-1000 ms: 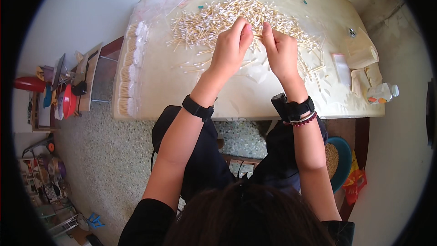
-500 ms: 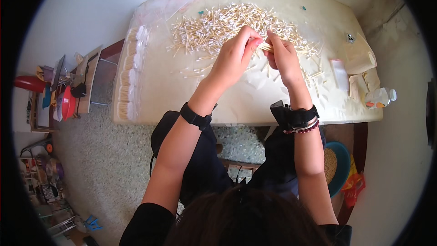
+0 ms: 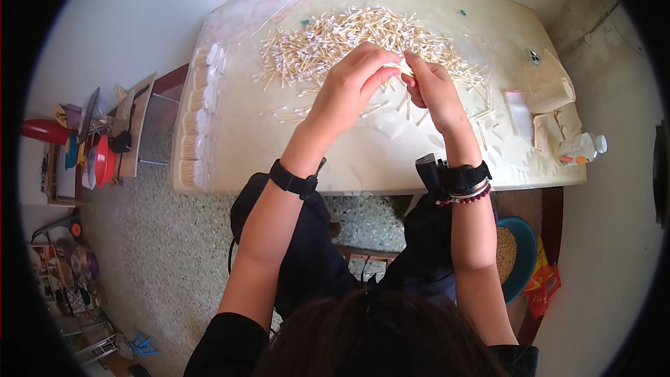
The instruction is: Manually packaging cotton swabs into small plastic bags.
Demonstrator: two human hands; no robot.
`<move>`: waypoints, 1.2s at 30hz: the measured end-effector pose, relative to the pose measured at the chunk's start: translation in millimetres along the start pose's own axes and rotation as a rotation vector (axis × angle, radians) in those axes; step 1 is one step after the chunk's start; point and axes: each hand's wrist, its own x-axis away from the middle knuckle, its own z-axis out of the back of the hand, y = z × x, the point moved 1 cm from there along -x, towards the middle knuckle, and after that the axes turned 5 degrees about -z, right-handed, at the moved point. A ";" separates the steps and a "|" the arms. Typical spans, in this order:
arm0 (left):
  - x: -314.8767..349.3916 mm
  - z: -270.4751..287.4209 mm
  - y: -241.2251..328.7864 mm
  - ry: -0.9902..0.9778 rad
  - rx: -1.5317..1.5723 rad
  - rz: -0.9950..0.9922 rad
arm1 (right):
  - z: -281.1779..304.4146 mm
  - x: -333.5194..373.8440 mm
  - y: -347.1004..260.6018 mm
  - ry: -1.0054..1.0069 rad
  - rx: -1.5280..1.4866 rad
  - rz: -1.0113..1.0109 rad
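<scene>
A wide heap of loose cotton swabs (image 3: 321, 45), with pale sticks and white tips, covers the far middle of the table. In front of its near edge my two hands meet. My right hand (image 3: 437, 91) is closed on a small bunch of cotton swabs (image 3: 406, 70), their ends pointing toward my left. My left hand (image 3: 352, 84) curls around the other end of that bunch, thumb and fingertips pressed to it. Part of the bunch is hidden by the fingers. Several stray swabs lie on the table below my hands.
Bagged bundles of swabs (image 3: 192, 126) line the table's left edge, with clear plastic film (image 3: 269, 0) beyond. On the right are a paper roll (image 3: 551, 94), a small clear bag (image 3: 518, 113) and a plastic bottle (image 3: 581, 149). A teal basin (image 3: 528, 258) stands on the floor.
My left hand's fingers have shifted over the swab bunch, and its wrist has turned slightly. My right hand stays nearly in place, still gripping.
</scene>
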 end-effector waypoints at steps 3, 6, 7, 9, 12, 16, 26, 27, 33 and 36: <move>-0.1 -0.9 0.6 0.013 0.009 -0.016 | 1.4 -0.8 0.2 0.025 0.004 0.016; 1.4 -2.6 -0.1 0.027 0.138 0.093 | 1.0 -1.1 -0.2 0.031 -0.002 0.022; 2.2 -3.5 -0.9 0.033 0.231 0.167 | 0.6 -1.1 -0.4 0.039 -0.007 0.026; 3.9 -6.6 -1.9 0.080 0.279 0.202 | -1.1 -0.9 -0.1 0.069 0.025 0.062; 2.6 -12.7 3.5 0.210 0.436 0.286 | -1.9 -3.4 3.1 0.152 0.105 0.151; 1.9 -19.1 6.0 0.395 0.661 0.436 | -7.6 -1.8 2.1 0.314 0.223 0.331; 2.3 -14.4 4.8 0.366 0.697 0.489 | -6.7 -4.0 4.2 0.350 0.241 0.309; 2.1 -13.5 5.4 0.357 0.681 0.479 | -6.4 -4.2 4.4 0.340 0.232 0.297; 3.0 -12.4 8.2 0.335 0.637 0.402 | -5.2 -3.5 2.5 0.258 0.130 0.218; 2.0 -10.7 6.0 0.337 0.643 0.350 | -4.7 -2.0 0.7 0.168 0.053 0.172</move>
